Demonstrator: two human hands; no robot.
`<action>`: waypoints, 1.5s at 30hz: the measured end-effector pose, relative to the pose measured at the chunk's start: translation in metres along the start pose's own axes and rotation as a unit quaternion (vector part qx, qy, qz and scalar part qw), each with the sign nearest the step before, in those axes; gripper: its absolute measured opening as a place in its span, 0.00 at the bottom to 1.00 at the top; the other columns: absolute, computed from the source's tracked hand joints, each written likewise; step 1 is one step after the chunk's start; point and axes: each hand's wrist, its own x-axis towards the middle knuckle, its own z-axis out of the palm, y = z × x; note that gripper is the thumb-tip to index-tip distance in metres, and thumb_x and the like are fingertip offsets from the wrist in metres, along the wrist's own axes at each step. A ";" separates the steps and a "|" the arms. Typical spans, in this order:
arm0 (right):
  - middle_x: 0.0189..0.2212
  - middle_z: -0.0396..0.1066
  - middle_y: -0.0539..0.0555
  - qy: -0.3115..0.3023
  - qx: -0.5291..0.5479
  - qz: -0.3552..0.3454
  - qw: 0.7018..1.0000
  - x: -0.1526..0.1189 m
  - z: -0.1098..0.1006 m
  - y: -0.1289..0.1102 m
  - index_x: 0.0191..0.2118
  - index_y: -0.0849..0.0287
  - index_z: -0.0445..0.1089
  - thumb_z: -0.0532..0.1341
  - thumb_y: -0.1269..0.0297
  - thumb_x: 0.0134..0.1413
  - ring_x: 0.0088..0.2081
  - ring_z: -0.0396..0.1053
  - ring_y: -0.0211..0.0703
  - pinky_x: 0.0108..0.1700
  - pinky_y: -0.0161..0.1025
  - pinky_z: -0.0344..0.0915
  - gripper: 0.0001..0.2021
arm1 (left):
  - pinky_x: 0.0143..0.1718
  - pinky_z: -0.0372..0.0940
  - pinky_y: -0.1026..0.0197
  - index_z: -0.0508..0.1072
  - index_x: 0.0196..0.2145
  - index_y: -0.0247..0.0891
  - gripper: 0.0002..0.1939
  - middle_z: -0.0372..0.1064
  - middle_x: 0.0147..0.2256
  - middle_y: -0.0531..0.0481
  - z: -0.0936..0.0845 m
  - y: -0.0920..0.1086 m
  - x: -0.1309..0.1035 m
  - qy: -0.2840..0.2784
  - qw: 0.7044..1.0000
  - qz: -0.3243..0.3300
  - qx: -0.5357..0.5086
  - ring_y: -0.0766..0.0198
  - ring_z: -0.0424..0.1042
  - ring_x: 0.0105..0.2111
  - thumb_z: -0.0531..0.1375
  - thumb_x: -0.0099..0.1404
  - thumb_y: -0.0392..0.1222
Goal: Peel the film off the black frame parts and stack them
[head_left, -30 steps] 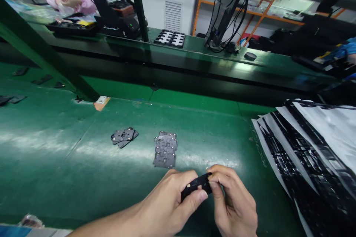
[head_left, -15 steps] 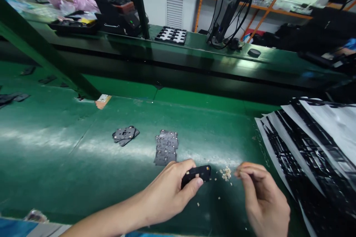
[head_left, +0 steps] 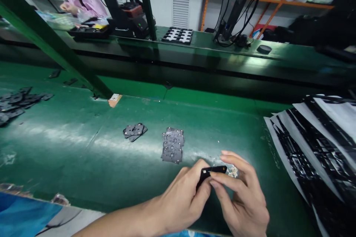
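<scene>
My left hand is closed round a thin black plastic plate, held above the bench with a small pale pad on its face. My right hand meets the plate from the right: index fingertip against its face, thumb tip just below, other fingers raised. Whatever is pinched between them is hidden or too small to make out. Behind my right fingers lies a pile of tiny cream-coloured pieces, partly covered. Past my left hand, an overlapping row of dark grey plates lies flat, with a smaller stack of plates to its left.
White sheets with black glossy parts fan out at the right. A heap of dark plates lies far left. The slanted green post crosses the left side. On the raised shelf stands a white-and-black tray. A person in pink sits beyond.
My right hand has moved left from beside the pile to the black plate, its fingertips now at the plate's face. My left hand still holds the plate. The view has shifted slightly left.
</scene>
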 end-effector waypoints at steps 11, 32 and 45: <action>0.47 0.74 0.58 -0.019 0.076 -0.014 0.997 -0.003 0.008 0.002 0.47 0.62 0.78 0.61 0.88 0.61 0.49 0.75 0.47 0.47 0.45 0.77 0.17 | 0.37 0.68 0.56 0.63 0.52 0.40 0.10 0.72 0.37 0.45 0.009 -0.003 -0.005 -0.028 0.999 0.025 -0.034 0.58 0.73 0.34 0.47 0.79 0.40; 0.46 0.72 0.58 -0.016 0.039 -0.052 0.998 -0.008 0.006 0.003 0.48 0.64 0.79 0.61 0.89 0.61 0.49 0.74 0.50 0.42 0.47 0.79 0.18 | 0.40 0.68 0.51 0.63 0.48 0.37 0.13 0.75 0.41 0.36 0.007 0.011 -0.006 -0.059 0.998 -0.014 -0.015 0.52 0.76 0.37 0.42 0.78 0.40; 0.44 0.70 0.58 -0.044 0.025 -0.043 0.998 -0.001 0.006 0.002 0.43 0.63 0.77 0.59 0.87 0.63 0.46 0.74 0.48 0.41 0.45 0.77 0.14 | 0.34 0.62 0.55 0.63 0.48 0.37 0.10 0.71 0.34 0.44 0.011 0.006 -0.007 -0.029 0.999 0.003 0.027 0.57 0.69 0.32 0.44 0.77 0.38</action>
